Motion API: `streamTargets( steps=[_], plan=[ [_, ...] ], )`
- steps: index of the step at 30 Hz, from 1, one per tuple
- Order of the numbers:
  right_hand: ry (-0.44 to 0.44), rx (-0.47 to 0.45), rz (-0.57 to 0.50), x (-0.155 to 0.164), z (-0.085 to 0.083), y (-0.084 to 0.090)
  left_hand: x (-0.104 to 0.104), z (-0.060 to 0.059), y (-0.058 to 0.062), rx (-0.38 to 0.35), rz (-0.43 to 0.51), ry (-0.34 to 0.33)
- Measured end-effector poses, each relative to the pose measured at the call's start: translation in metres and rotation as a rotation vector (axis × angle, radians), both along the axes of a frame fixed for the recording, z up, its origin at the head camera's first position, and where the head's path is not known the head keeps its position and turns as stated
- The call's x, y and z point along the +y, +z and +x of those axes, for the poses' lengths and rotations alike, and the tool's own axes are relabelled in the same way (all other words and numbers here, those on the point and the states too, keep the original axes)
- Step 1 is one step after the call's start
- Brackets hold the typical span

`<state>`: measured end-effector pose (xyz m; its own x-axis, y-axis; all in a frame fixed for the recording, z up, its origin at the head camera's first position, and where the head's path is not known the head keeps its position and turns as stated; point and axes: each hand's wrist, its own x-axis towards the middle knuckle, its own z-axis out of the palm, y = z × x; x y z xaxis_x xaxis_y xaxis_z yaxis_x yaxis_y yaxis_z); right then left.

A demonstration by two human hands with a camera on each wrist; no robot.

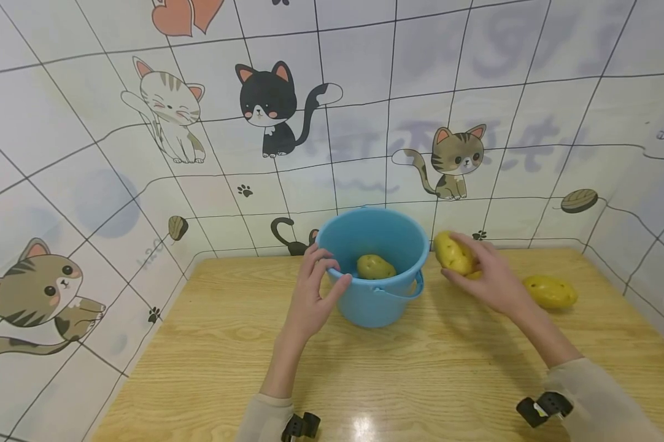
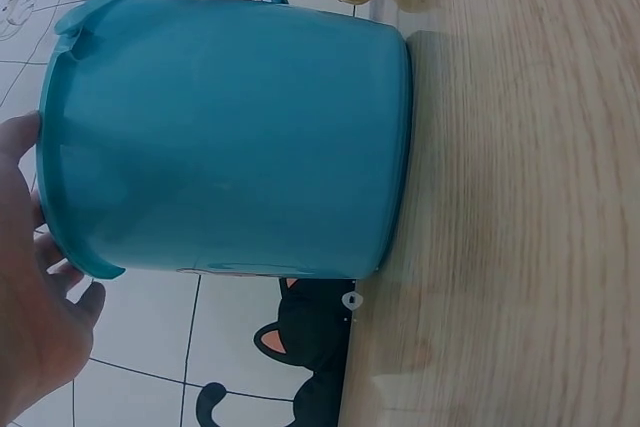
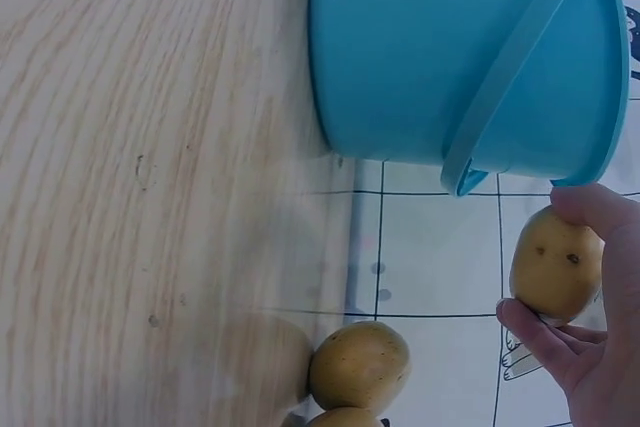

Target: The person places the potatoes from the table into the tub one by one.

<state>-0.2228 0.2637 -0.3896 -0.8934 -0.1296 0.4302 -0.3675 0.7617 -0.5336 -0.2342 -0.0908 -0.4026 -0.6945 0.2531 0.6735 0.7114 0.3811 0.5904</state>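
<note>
A light blue bucket (image 1: 373,307) stands upright on the wooden table, its handle hanging down on the near side. Inside at the bottom lies a potato (image 1: 375,267). My left hand (image 1: 312,294) grips the bucket's rim at its left, fingers over the edge and thumb on the near side. Just right of the bucket, at about rim height, my right hand (image 1: 492,276) holds another potato (image 1: 452,253) between thumb and fingers. In the right wrist view this held potato (image 3: 556,265) is raised above the table and close to the rim.
A potato (image 1: 550,291) lies on the table to the right of my right hand. One more potato (image 3: 360,365) rests beside it, mostly hidden by that hand in the head view. Behind the table (image 1: 227,331) rises a wall covered with cat drawings.
</note>
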Motion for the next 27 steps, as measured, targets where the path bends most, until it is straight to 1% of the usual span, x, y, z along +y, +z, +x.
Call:
streamTargets(
  steps=[7,10,18,21,22,27],
  plan=[
    [-0.021,0.011,-0.014,-0.003,0.004,0.01,0.0,-0.001,0.001,0.029,0.035,-0.014],
    [-0.02,0.017,-0.029,-0.004,0.005,0.013,0.001,-0.001,0.002,0.03,0.043,-0.018],
    [-0.005,0.078,-0.056,-0.01,0.004,0.019,0.002,0.0,0.002,-0.001,0.064,-0.021],
    [-0.006,0.088,-0.049,-0.013,0.005,0.022,0.003,0.0,0.002,0.012,0.087,-0.023],
    [-0.005,0.093,-0.047,-0.014,0.005,0.023,0.004,0.004,0.007,0.011,0.098,-0.024],
    [0.001,0.109,-0.047,-0.017,0.006,0.026,0.004,0.005,0.006,0.021,0.094,-0.004]
  ],
)
